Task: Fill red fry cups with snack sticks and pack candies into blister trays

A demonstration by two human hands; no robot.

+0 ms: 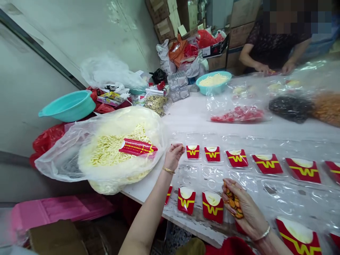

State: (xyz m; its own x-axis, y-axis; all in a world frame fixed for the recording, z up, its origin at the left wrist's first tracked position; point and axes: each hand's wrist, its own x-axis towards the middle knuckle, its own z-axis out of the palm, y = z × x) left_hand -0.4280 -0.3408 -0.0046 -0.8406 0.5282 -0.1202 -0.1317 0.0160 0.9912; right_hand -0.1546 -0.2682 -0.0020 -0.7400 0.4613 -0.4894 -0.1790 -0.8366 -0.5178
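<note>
My left hand (174,154), with a bracelet at the wrist, is raised over the table beside the back row of trays. Its fingertips are pinched together; what they hold is too small to make out. My right hand (243,209) is palm up, its fingers curled round a handful of small orange pieces with dark edges (234,202). Just left of it lies a red fries carton with a yellow W (212,209) in a clear plastic tray. More such cartons lie in two rows of clear trays, one carton (192,152) close to my left hand.
A large plastic bag (61,159) of pale stick pieces stands left, a red carton sheet (138,147) on it. Turquoise basins (66,106) are at the back. Bags of red pieces (237,114), black pieces (290,107) and orange pieces (328,108) lie right. A co-worker's hands (273,69) work opposite.
</note>
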